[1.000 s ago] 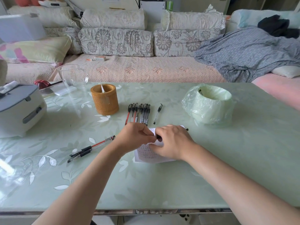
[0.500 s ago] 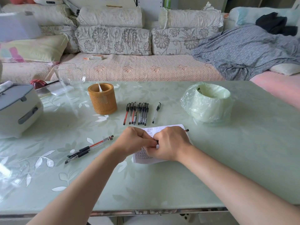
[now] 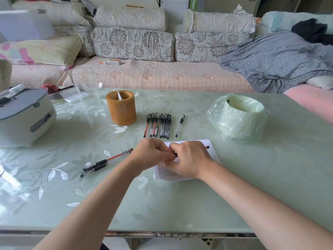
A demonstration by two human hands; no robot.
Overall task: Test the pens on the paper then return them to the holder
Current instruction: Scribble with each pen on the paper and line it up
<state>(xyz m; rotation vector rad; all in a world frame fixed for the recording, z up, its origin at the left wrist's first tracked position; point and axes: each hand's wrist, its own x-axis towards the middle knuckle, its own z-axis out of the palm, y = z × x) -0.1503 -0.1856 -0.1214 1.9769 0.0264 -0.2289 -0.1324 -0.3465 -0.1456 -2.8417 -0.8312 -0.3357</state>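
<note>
Both hands meet over a white sheet of paper [image 3: 210, 147] at the table's middle. My right hand [image 3: 189, 159] grips a pen [image 3: 207, 147] whose red end sticks out past the hand to the right. My left hand [image 3: 153, 154] pinches the pen's black end, the cap it seems, at the fingertips. A brown round holder [image 3: 121, 110] stands behind and to the left. Several pens [image 3: 159, 125] lie in a row beyond the paper, with one pen [image 3: 180, 125] apart to their right. Three pens [image 3: 106, 162] lie to the left of my left hand.
A grey-white appliance [image 3: 23, 116] sits at the table's left edge, a clear glass jug [image 3: 84, 83] behind the holder. A pale green bin wrapped in plastic [image 3: 237, 118] stands at the right. A sofa with cushions and a grey blanket runs behind the table.
Both hands stay together over the paper, the fingers shifting slightly on the pen's black end. The view has drifted a little; the pens on the table lie as before.
</note>
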